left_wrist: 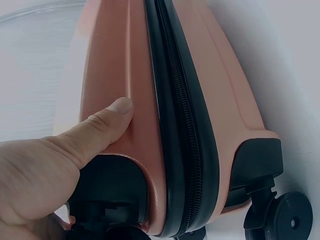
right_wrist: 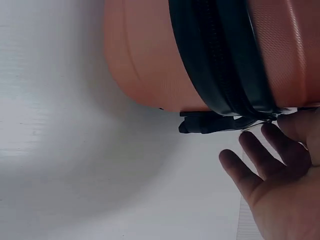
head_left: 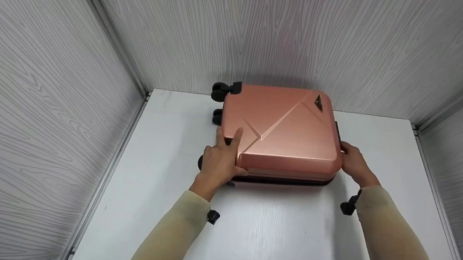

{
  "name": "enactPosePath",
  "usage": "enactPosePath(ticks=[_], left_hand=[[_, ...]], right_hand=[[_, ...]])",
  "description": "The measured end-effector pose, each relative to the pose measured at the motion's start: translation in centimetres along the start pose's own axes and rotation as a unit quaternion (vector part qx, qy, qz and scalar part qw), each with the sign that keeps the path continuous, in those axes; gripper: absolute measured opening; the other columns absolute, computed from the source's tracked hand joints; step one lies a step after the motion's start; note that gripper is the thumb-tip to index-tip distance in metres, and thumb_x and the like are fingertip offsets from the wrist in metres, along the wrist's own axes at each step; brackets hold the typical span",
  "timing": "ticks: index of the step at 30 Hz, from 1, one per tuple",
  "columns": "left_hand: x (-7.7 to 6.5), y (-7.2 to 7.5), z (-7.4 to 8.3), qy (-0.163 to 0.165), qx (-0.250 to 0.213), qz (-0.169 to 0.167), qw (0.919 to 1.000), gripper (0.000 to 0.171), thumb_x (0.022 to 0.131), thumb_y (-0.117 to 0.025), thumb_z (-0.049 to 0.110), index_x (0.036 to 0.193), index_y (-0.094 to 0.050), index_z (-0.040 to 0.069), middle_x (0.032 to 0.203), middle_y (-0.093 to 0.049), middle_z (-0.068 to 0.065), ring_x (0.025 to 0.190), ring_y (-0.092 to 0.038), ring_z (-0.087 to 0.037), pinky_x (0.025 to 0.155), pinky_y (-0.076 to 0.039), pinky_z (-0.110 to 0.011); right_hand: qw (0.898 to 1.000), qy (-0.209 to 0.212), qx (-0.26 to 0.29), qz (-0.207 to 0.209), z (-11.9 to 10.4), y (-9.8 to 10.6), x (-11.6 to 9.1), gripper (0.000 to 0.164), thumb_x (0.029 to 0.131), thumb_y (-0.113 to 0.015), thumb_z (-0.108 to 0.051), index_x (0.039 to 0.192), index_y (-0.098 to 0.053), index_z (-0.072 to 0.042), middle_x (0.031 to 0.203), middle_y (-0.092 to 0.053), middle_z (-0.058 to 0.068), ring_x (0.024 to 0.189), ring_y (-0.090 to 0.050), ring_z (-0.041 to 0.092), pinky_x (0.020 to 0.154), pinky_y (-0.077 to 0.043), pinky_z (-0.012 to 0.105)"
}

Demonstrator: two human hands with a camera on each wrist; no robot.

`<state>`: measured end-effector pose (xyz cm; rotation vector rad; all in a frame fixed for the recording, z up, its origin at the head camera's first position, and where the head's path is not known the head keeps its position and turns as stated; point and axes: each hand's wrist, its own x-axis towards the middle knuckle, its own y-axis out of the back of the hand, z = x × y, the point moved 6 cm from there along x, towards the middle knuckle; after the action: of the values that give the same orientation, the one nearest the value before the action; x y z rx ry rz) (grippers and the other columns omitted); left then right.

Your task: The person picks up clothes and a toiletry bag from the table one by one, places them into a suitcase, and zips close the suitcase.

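A rose-pink hard-shell suitcase [head_left: 285, 126] lies flat on the white tabletop, its wheels [head_left: 219, 92] toward the left. My left hand [head_left: 219, 162] rests on the near left corner with two fingers spread straight over the top. In the left wrist view, the thumb [left_wrist: 107, 122] presses the ribbed side shell beside the black zipper [left_wrist: 182, 115]. At the right end, my right hand [head_left: 355, 162] touches the case near a black handle [head_left: 337, 131]. The right wrist view shows its fingers [right_wrist: 240, 172] extended, several of them apart from the shell, below the black zipper band [right_wrist: 220, 60].
Grey wood-grain panels [head_left: 264, 33] stand behind the suitcase and at both sides. The far side of the case lies near the back panel. White tabletop [head_left: 265, 227] extends in front of it. Small black devices [head_left: 348, 206] are strapped to both wrists.
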<state>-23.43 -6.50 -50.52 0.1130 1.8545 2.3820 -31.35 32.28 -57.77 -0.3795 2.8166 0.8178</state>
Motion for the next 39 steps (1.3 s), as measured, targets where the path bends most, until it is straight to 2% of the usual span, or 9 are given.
enactPosePath(ticks=[7,10,13,18,20,28,31,35,39], left_hand=[[0.1,-0.1,0.0,-0.003,0.007,0.008,0.9999,0.133,0.069,-0.093,0.063,0.171,-0.017,0.027,0.164,-0.021,-0.041,0.073,-0.071,-0.031,0.092,-0.054,-0.057],[0.0,-0.2,-0.1,-0.004,0.015,0.010,0.9998,0.133,0.069,-0.093,0.063,0.171,-0.016,0.027,0.164,-0.022,-0.041,0.071,-0.069,-0.029,0.089,-0.055,-0.056],[-0.1,-0.4,-0.1,-0.003,0.023,0.008,0.9997,0.134,0.069,-0.093,0.064,0.171,-0.015,0.027,0.164,-0.022,-0.042,0.070,-0.068,-0.028,0.088,-0.055,-0.055],[0.0,-0.3,0.0,-0.006,0.035,0.010,0.9993,0.135,0.068,-0.092,0.066,0.171,-0.014,0.027,0.163,-0.022,-0.043,0.070,-0.068,-0.028,0.086,-0.056,-0.054],[0.1,-0.3,0.1,-0.009,0.042,0.013,0.9990,0.135,0.068,-0.092,0.066,0.171,-0.014,0.026,0.163,-0.023,-0.043,0.070,-0.068,-0.028,0.084,-0.056,-0.053],[0.2,-0.4,0.1,-0.012,0.050,0.011,0.9986,0.136,0.068,-0.090,0.069,0.171,-0.015,0.025,0.163,-0.023,-0.043,0.070,-0.069,-0.029,0.082,-0.056,-0.055],[0.1,-0.2,0.1,-0.007,0.058,0.011,0.9982,0.136,0.067,-0.089,0.070,0.172,-0.014,0.026,0.163,-0.024,-0.042,0.066,-0.069,-0.028,0.080,-0.057,-0.055],[0.0,-0.2,0.0,0.006,0.067,0.016,0.9976,0.137,0.065,-0.088,0.072,0.171,-0.014,0.028,0.163,-0.027,-0.040,0.065,-0.069,-0.028,0.079,-0.057,-0.055],[0.0,-0.2,0.2,0.014,0.066,0.015,0.9976,0.137,0.064,-0.088,0.072,0.171,-0.014,0.029,0.163,-0.027,-0.040,0.068,-0.071,-0.030,0.081,-0.057,-0.056]], right_hand=[[0.999,-0.019,0.045,-0.020,0.9,-0.2,0.7,0.067,0.110,-0.055,-0.031,0.165,-0.030,-0.003,0.163,-0.042,0.023,0.148,-0.043,0.038,0.114,-0.043,0.046],[0.998,-0.021,0.048,-0.031,0.8,-0.4,0.8,0.065,0.108,-0.057,-0.024,0.164,-0.032,-0.002,0.159,-0.046,0.024,0.138,-0.047,0.032,0.105,-0.046,0.034],[1.000,-0.017,0.015,-0.009,0.6,-0.4,1.0,0.059,0.107,-0.058,-0.023,0.157,-0.042,0.004,0.149,-0.054,0.027,0.124,-0.051,0.027,0.094,-0.047,0.026],[0.997,-0.010,-0.028,0.065,1.0,0.2,1.8,0.048,0.104,-0.061,-0.022,0.139,-0.059,0.011,0.132,-0.064,0.031,0.105,-0.056,0.026,0.083,-0.048,0.026],[0.997,-0.012,-0.029,0.076,1.2,0.3,2.0,0.047,0.103,-0.062,-0.021,0.136,-0.060,0.013,0.129,-0.064,0.032,0.101,-0.057,0.023,0.079,-0.048,0.024],[0.998,-0.030,0.028,0.042,1.9,0.1,2.4,0.055,0.105,-0.060,-0.026,0.145,-0.049,0.010,0.137,-0.056,0.025,0.104,-0.053,0.015,0.083,-0.049,0.021],[0.998,-0.032,0.028,0.041,1.8,0.0,2.4,0.056,0.103,-0.064,-0.026,0.146,-0.052,0.008,0.134,-0.059,0.022,0.101,-0.054,0.013,0.082,-0.049,0.022],[0.997,-0.007,-0.047,0.069,1.4,0.1,2.3,0.041,0.102,-0.063,-0.021,0.129,-0.063,0.010,0.119,-0.066,0.026,0.093,-0.057,0.021,0.078,-0.049,0.030],[0.981,0.038,-0.149,0.118,1.1,0.3,1.8,0.022,0.100,-0.061,-0.011,0.107,-0.067,0.009,0.103,-0.066,0.028,0.089,-0.058,0.033,0.078,-0.047,0.044]])
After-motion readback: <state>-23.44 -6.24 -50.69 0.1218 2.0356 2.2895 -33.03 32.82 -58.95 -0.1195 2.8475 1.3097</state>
